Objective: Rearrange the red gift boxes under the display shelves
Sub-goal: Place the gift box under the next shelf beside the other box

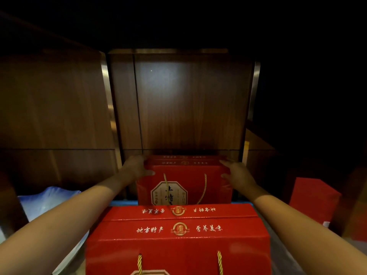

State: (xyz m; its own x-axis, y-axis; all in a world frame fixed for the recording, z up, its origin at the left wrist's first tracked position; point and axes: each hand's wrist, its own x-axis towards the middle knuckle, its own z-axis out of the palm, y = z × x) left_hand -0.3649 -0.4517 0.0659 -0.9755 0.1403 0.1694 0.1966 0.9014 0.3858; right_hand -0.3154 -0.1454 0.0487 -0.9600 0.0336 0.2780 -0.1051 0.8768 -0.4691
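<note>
Dark wood panel (190,100) at the back, upright, filling the niche under the shelves. Against its foot, the far box (186,185), red, long axis running left to right, squarely across the reach. Nearer than that box, and lower in view, the near box (178,235), same lie, gold cord handles at the front. Right of the far box, well apart, a third red box (313,199) in shadow. Left of the far box, a pale blue bag (49,203) on the floor.

Left hand (137,167) flat on the far box's left end, thumb over the front face; right hand (238,173) on its right end, fingers spread. Both grips pressed on the box between them, neither curled round a handle. Equally near, one per end. Likely step: sliding or squaring the far box against the panel. In the way of any pull backward: the near box, just in front.
</note>
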